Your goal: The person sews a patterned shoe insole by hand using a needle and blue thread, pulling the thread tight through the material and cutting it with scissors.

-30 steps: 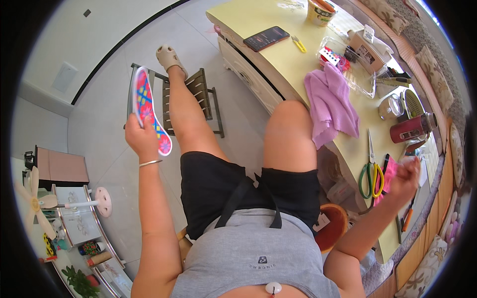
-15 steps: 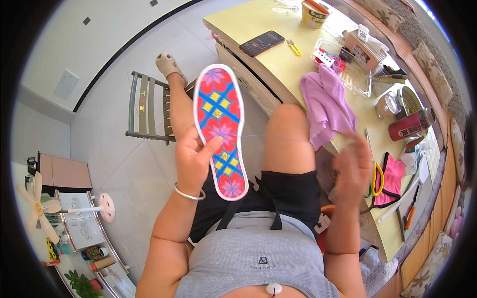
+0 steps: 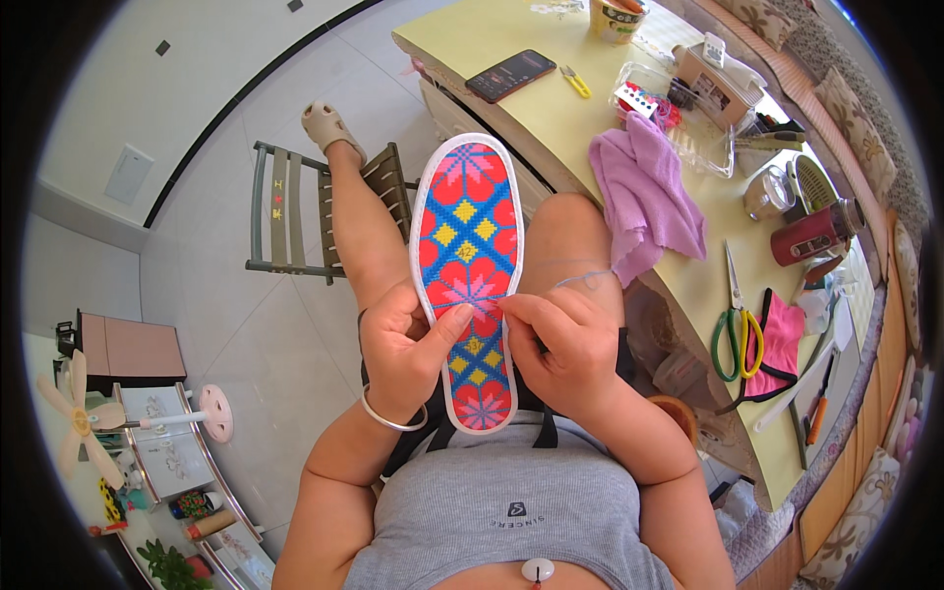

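Observation:
An embroidered insole with red flowers, blue lattice, yellow diamonds and a white rim stands upright over my lap. My left hand grips its left edge, thumb pressed on the patterned face. At the right edge, my right hand is closed in a pinch, its fingertips touching the stitched surface beside the lower flower. Whatever is between those fingertips is too small to make out. A thin blue thread loops just above my right hand, over my thigh.
On the yellow table to my right lie a purple cloth, scissors with green and yellow handles, pink-and-black fabric, a phone, yellow snips and a maroon bottle. A folding chair stands at the left.
My right hand has come in from the table side to the insole's right edge. The insole has shifted slightly right and turned more upright. The thread, formerly stretched out, now hangs loosely looped.

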Motion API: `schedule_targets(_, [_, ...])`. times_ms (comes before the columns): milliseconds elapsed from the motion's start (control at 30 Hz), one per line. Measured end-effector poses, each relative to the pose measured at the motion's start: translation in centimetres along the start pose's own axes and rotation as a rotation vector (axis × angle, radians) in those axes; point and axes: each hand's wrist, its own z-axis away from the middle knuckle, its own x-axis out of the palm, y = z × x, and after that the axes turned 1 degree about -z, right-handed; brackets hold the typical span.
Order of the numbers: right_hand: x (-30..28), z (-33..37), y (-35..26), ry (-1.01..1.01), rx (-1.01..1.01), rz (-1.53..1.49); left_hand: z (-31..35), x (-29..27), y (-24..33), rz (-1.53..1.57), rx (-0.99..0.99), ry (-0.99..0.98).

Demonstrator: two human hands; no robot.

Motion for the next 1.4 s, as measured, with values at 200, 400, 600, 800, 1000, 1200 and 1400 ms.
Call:
schedule_targets(200, [0.0,-0.1,0.1,0.013,-0.005,0.005,0.2,-0.2,-0.2,-0.024,0.018,-0.005])
schedule_targets(400, [0.0,-0.1,0.2,0.005,-0.011,0.013,0.2,-0.2,-0.2,-0.029,0.034,-0.009])
schedule_targets(600, [-0.1,0.0,0.3,-0.001,-0.022,0.032,0.3,0.0,-0.2,-0.042,0.047,-0.011])
schedule_targets(800, [-0.1,0.2,0.3,-0.010,-0.016,0.052,0.4,0.2,-0.2,-0.105,0.077,-0.015])
schedule_targets(1000, [0.2,0.4,0.1,-0.038,-0.038,0.095,1.0,-0.1,-1.2,-0.390,0.269,-0.023])
schedule_targets(1200, [1.0,1.6,0.7,-0.005,0.014,-0.065,1.5,0.2,-0.7,-0.867,0.751,-0.008])
schedule_targets(1400, [4.5,17.0,10.3,-0.099,0.542,-1.278,0.7,-0.2,-1.4,-1.066,1.225,-0.105])
